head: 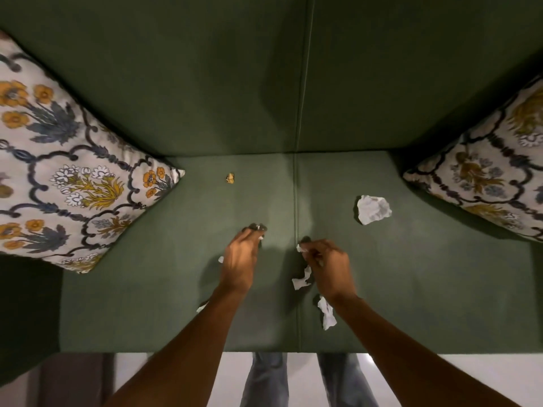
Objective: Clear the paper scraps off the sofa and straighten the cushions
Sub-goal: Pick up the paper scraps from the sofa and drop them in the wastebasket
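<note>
Nearest, white scraps (327, 313) lay on the green sofa seat (440, 289) beside the right hand (329, 265), whose fingers (308, 248) pinched a white scrap. The left hand (241, 259) was blurred; its fingers I cannot tell. Farther, a crumpled paper (373, 209) and yellow bit (230, 178) lay in open room between two tilted floral cushions (67, 171).

Both forearms are bare from the lower edge of the frame up to the wrists, with no sleeve showing. The left hand (239, 257) and the right hand (329, 264) wear no gloves, and no watch or bracelet crosses either wrist. At bottom centre, two legs (308, 380) wear what seem to be loose, faded blue-grey jeans.
</note>
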The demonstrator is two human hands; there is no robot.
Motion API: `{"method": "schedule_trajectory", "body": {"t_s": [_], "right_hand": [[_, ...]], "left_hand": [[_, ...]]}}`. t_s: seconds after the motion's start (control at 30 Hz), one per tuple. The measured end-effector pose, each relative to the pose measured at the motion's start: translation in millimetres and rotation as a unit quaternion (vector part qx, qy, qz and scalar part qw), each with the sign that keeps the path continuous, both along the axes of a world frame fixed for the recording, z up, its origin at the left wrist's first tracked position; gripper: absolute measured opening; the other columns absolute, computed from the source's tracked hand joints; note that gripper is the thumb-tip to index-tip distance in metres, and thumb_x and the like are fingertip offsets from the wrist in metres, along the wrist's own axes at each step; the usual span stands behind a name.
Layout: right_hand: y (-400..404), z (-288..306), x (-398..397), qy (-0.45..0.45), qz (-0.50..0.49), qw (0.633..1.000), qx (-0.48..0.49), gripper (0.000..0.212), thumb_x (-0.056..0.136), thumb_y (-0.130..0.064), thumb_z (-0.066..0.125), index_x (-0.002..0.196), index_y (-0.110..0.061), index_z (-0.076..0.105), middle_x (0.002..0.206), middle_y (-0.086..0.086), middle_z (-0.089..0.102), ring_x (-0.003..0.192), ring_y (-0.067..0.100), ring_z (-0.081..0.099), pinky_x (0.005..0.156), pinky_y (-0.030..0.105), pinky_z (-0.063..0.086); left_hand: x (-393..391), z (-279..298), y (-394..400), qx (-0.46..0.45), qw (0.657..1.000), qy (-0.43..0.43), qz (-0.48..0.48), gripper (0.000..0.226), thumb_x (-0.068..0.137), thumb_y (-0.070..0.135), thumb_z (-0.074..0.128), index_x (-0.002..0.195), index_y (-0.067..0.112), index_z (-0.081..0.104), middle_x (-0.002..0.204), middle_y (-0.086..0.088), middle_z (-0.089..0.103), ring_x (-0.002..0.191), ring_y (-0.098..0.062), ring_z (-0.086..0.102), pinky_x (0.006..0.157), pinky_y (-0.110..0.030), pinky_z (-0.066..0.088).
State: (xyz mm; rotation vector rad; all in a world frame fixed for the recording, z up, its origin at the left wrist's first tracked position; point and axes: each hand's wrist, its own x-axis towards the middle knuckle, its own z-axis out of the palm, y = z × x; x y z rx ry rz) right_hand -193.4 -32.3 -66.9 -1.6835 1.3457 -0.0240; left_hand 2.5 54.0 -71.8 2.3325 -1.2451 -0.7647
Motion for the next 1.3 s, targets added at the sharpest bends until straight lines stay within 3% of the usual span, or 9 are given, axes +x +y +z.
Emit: {"method": "schedule_trajectory", "body": {"t_s": [0.1,0.27,0.37,0.47,0.63,0.8,1.03,1.2,1.3], "right_hand": [[18,14,-6,-0.029,-0.005,0.999,0.020,0.018,0.102,-0.016,0.071,0.118,-0.017,0.079,0.114,0.004,0.075,0.089,0.003,0.070,0.082,0.002,0.052],[48,28,-19,-0.011,0.014,1.000,0.003,0.012,0.099,-0.023,0.076,0.106,-0.018,0.083,0.110,0.004,0.075,0.095,0.019,0.076,0.088,0.039,0.063],[62,25,-21,0.037,0.085,0.995,-0.042,0.017,0.099,-0.033,0.074,0.106,-0.021,0.084,0.134,0.002,0.064,0.121,0.019,0.063,0.097,0.033,0.059],[69,13,-18,0.054,0.091,0.994,0.008,0.033,0.104,-0.030,0.067,0.135,-0.019,0.069,0.153,0.002,0.050,0.133,0.021,0.055,0.113,0.033,0.051],[67,-9,-13,0.075,0.086,0.993,0.016,0.015,0.103,-0.024,0.061,0.116,-0.020,0.066,0.121,0.006,0.066,0.110,0.034,0.067,0.091,0.042,0.055],[65,-6,-4,0.089,0.184,0.978,-0.035,0.015,0.100,-0.014,0.069,0.102,-0.007,0.082,0.119,0.018,0.073,0.103,0.040,0.073,0.089,0.041,0.056],[129,27,34,-0.002,0.221,0.974,-0.044,0.013,0.098,-0.012,0.073,0.107,-0.012,0.083,0.111,0.013,0.080,0.094,0.035,0.078,0.090,0.048,0.061],[218,40,73,-0.080,0.267,0.958,-0.065,0.010,0.095,-0.013,0.078,0.105,-0.016,0.082,0.107,0.007,0.084,0.092,0.020,0.078,0.090,0.020,0.059],[279,33,92,-0.076,0.298,0.949,-0.071,0.007,0.097,-0.023,0.078,0.101,-0.019,0.082,0.099,0.003,0.085,0.085,0.019,0.080,0.083,0.029,0.064]], "left_hand": [[1,24,20,-0.008,0.998,-0.001,0.057,0.030,0.101,0.007,0.066,0.129,0.011,0.073,0.124,-0.010,0.078,0.110,-0.028,0.074,0.098,-0.037,0.057],[9,42,53,0.013,0.998,-0.051,0.039,0.012,0.097,0.010,0.072,0.106,0.010,0.081,0.110,-0.009,0.077,0.104,-0.034,0.071,0.090,-0.040,0.056],[15,36,65,0.029,0.996,-0.078,0.025,0.014,0.093,0.011,0.076,0.105,0.013,0.082,0.127,-0.006,0.070,0.115,-0.033,0.061,0.094,-0.045,0.056],[18,19,67,0.021,0.997,-0.069,0.006,0.015,0.092,0.008,0.075,0.106,0.011,0.081,0.146,-0.007,0.062,0.134,-0.031,0.053,0.110,-0.043,0.050],[9,-8,68,0.034,0.999,-0.025,0.021,0.017,0.092,-0.003,0.067,0.103,0.002,0.078,0.121,-0.016,0.070,0.115,-0.036,0.064,0.103,-0.039,0.052],[-8,2,88,-0.003,0.994,-0.001,0.112,0.016,0.087,-0.008,0.069,0.094,0.003,0.079,0.097,-0.018,0.076,0.092,-0.038,0.071,0.084,-0.038,0.051],[-30,39,182,-0.013,0.966,0.020,0.258,0.014,0.098,0.011,0.068,0.110,0.013,0.076,0.108,-0.009,0.080,0.094,-0.034,0.073,0.086,-0.042,0.058],[-33,44,278,-0.014,0.926,0.021,0.378,0.016,0.103,0.016,0.066,0.111,0.011,0.078,0.112,-0.008,0.079,0.097,-0.028,0.074,0.088,-0.039,0.059],[-33,41,343,0.002,0.892,0.015,0.452,0.012,0.101,0.010,0.066,0.108,0.009,0.076,0.110,-0.008,0.078,0.093,-0.023,0.073,0.077,-0.014,0.053]]}}
